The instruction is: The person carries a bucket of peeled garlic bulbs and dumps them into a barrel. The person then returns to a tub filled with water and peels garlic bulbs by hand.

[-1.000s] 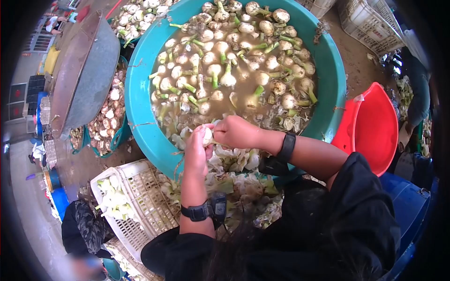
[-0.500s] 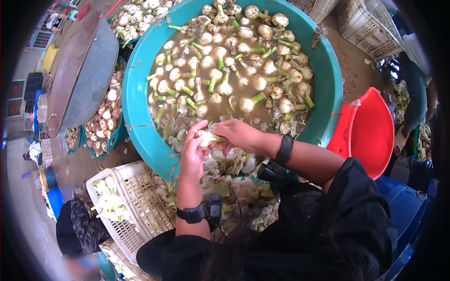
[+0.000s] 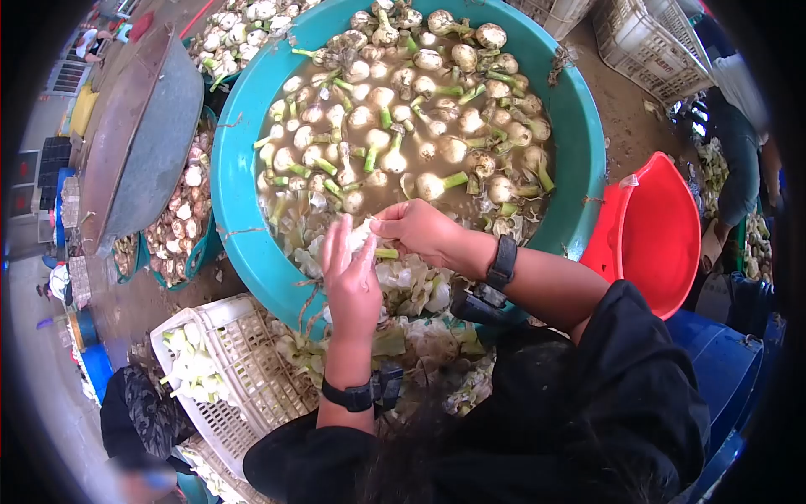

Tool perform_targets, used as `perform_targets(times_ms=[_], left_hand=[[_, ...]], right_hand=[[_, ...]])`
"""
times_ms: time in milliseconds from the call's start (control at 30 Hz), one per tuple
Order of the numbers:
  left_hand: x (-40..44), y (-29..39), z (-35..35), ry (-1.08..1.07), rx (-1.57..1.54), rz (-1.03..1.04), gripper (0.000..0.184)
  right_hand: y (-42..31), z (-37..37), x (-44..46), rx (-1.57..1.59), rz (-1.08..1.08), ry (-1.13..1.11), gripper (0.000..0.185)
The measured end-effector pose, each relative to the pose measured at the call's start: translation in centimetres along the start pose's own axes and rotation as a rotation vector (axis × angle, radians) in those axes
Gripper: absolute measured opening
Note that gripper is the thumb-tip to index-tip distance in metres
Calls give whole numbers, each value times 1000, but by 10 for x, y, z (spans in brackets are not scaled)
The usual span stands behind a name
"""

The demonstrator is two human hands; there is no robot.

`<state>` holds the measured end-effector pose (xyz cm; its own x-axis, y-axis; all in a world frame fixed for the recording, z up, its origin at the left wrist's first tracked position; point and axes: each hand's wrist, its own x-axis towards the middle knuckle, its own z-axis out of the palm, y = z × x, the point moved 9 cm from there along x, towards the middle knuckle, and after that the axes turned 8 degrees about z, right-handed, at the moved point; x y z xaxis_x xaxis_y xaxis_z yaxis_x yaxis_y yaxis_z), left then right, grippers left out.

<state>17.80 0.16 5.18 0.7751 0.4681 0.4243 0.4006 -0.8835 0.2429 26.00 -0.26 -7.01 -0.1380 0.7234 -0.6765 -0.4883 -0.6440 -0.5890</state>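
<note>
My left hand [image 3: 351,281] is raised over the near rim of a big teal tub [image 3: 238,181], its fingers spread against a white garlic bulb [image 3: 363,233]. Fingers of my right hand [image 3: 420,228] are closed on the same bulb from the right, and its short green stem [image 3: 386,253] points right below them. Part of the bulb is hidden behind my fingers. Many bulbs with cut green stems float in the tub's muddy water [image 3: 409,181]. Peeled skins [image 3: 411,286] lie heaped right beside and below my hands.
A white crate [image 3: 252,353] with peeled bulbs stands at lower left. To the right are a red basin [image 3: 659,235] and a blue barrel [image 3: 714,353]. A metal wheelbarrow tray [image 3: 155,151] leans at left. Other people are at the lower left and right edges.
My left hand's fingers have straightened and turned upward beside the bulb. The bulb's stem has shown below my right fingers. The whole view has shifted slightly, with the tub now further left.
</note>
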Motion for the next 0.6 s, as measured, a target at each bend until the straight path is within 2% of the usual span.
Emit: perform_targets(times_ms=[33, 67, 100, 133, 167, 200, 267, 333, 367, 400, 433, 467, 533, 600], left_hand=[[-4, -5, 5, 47, -160, -25, 24], [-5, -4, 10, 49, -159, -30, 24], [-15, -26, 11, 212, -451, -309, 19], [-29, -46, 18, 376, -740, -589, 14], [-45, -60, 35, 601, -1195, -900, 10], [-42, -63, 31, 605, -1189, -903, 10], [-59, -68, 53, 936, -1811, -1266, 14], [-65, -80, 42, 1003, -1731, -1186, 20], [-65, -84, 29, 908, -1529, -1104, 21], [-63, -84, 19, 809, -1330, -1021, 21], [-62, -82, 14, 757, -1181, -972, 18], [-60, -76, 13, 750, -1187, -972, 18], [-23, -41, -27, 467, -470, -515, 17], [-19, -35, -33, 486, -383, -437, 18]], right_hand=[[-3, 4, -1, 16, -54, -19, 17], [-9, 10, -3, 30, -111, -39, 17], [-10, 13, -6, 30, -110, -40, 17], [-18, 14, -11, 306, -163, -83, 16], [-27, 15, -18, 582, -214, -128, 16], [-36, 14, -24, 581, -209, -133, 16], [-75, -5, -43, 690, -428, -240, 19], [-88, -12, -49, 234, -515, -356, 20], [-76, -4, -46, -344, -482, -167, 20], [-84, 16, -66, -960, -793, 47, 22], [-80, 27, -72, -992, -794, 115, 22], [-79, 35, -74, -1026, -793, 184, 22], [-80, 47, -69, -974, -751, 164, 20], [-78, 49, -63, -919, -717, 143, 19]])
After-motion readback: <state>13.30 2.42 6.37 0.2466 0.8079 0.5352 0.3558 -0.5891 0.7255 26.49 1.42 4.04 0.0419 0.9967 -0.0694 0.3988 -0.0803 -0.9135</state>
